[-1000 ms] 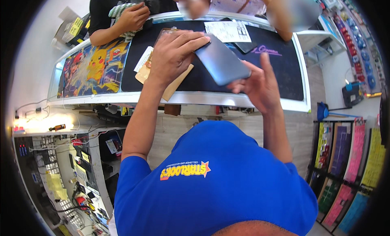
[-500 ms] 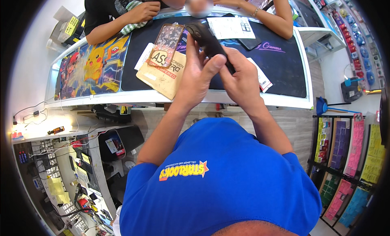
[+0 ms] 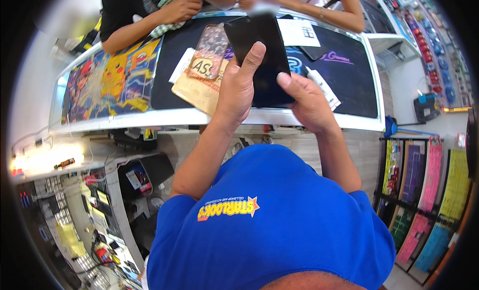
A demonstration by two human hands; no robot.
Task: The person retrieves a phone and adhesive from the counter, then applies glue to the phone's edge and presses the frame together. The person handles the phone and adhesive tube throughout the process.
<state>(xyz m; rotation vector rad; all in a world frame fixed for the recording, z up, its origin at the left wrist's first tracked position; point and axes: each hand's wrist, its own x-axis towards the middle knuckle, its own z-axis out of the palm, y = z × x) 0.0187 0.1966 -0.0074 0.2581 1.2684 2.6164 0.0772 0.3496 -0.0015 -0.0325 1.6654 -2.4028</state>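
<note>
A black smartphone is held up over the counter, its dark screen side facing me and a small camera dot near its top edge. My left hand grips its left side, thumb lying across the front. At its lower right corner my right hand pinches the edge, thumb on the front and fingers behind. Just left of the phone, a patterned phone case with a brown rim lies on a tan cardboard envelope.
Dark mat and colourful cartoon mat cover the counter. A white paper overlaps another dark phone; a white-and-red packet lies right. Across the counter, one person's hand holds a checked cloth; another person leans on the far edge.
The phone has turned from edge-on, with its back camera showing, to screen toward me. My right hand has moved slightly right and down to its lower corner.
</note>
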